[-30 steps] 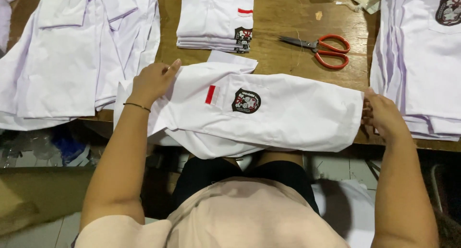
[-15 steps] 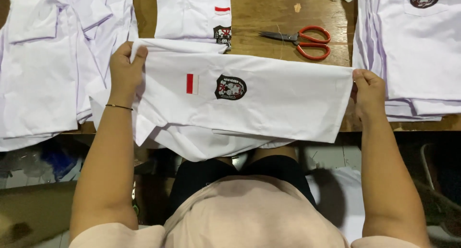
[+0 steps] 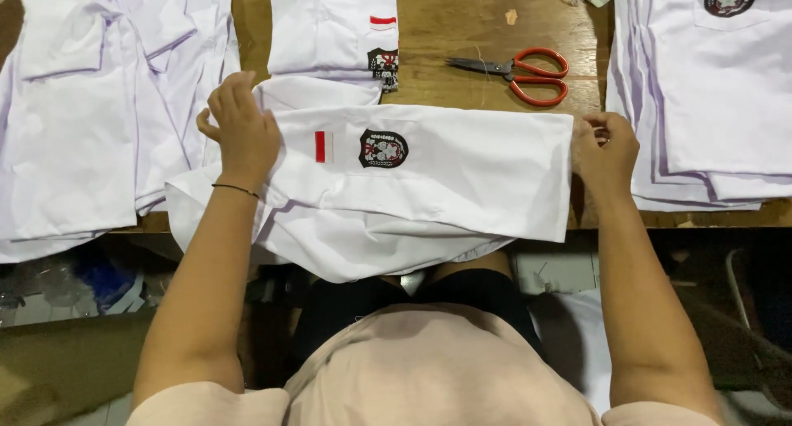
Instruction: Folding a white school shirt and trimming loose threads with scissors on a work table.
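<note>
A wooden desk (image 3: 462, 26) carries heaps of white garments: a spread pile on the left (image 3: 74, 121), a stack on the right (image 3: 709, 88), and a folded stack at the top centre (image 3: 330, 30). Across the near edge lies a folded white shirt (image 3: 462, 178) with a dark round badge and a small red patch, its lower part hanging off the edge. The left hand (image 3: 241, 129) presses flat on its left end, grip open. The right hand (image 3: 606, 150) pinches its right edge, grip closed. Red-handled scissors (image 3: 520, 71) lie just beyond.
</note>
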